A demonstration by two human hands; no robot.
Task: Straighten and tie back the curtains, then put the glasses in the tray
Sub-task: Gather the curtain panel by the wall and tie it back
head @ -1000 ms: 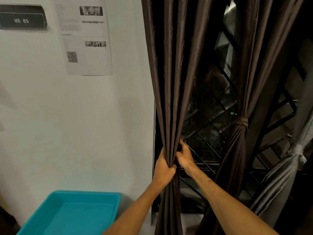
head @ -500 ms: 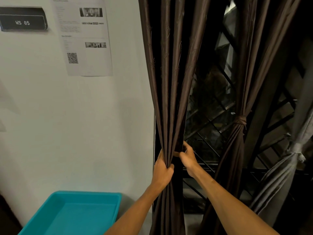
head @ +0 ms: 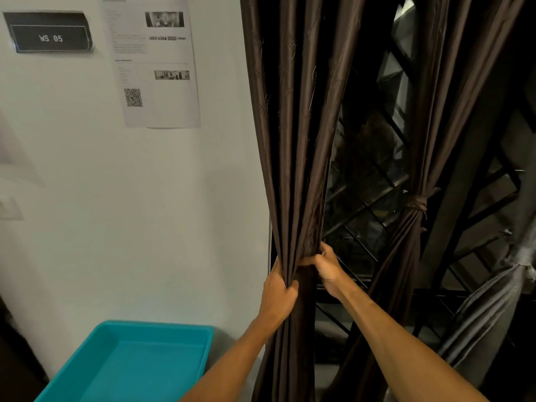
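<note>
A dark brown pleated curtain (head: 295, 134) hangs beside the white wall at the window's left edge. My left hand (head: 278, 294) grips its gathered folds from the left. My right hand (head: 326, 264) wraps round the same bunch from the right, slightly higher, thumb across the front. A second brown curtain (head: 412, 256) to the right is bound with a tie (head: 416, 202). A turquoise tray (head: 150, 335) sits at lower left with nothing in it. No glasses are in view.
A grey curtain (head: 487, 311), also tied, hangs at the far right. A black diagonal window grille (head: 368, 204) stands behind the curtains. On the wall are a printed sheet (head: 156, 68) and a "WS 05" sign (head: 50, 33).
My right hand has closed further round the gathered curtain, drawing the folds into a tighter bunch. My left hand keeps its grip at about the same spot.
</note>
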